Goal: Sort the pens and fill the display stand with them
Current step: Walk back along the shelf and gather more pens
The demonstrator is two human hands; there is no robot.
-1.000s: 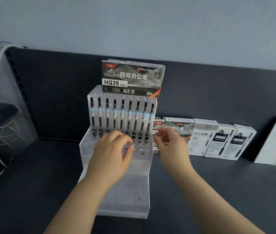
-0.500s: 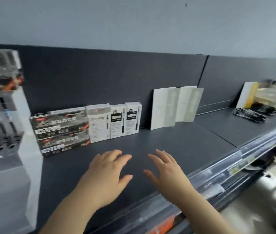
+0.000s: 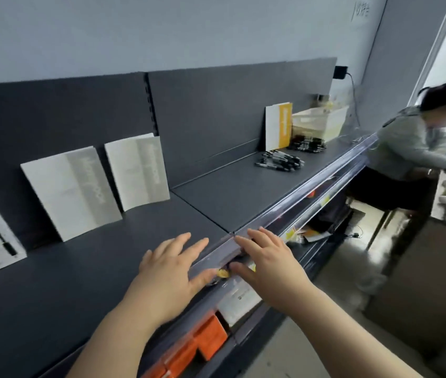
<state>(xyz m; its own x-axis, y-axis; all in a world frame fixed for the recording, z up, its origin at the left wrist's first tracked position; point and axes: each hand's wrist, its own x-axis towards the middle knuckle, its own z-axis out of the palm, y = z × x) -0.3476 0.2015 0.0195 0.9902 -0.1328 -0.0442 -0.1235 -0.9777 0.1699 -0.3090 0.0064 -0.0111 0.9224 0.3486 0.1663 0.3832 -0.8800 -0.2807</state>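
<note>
Black pens [image 3: 280, 161] far right, well beyond both empty hands [image 3: 172, 271].

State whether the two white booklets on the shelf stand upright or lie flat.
Upright but tilted: both white booklets stand on the shelf, leaning against its dark back panel.

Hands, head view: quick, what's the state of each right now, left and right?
Left hand: open, fingers spread over the shelf edge, holding nothing.
Right hand: open, fingers spread, holding nothing.
</note>
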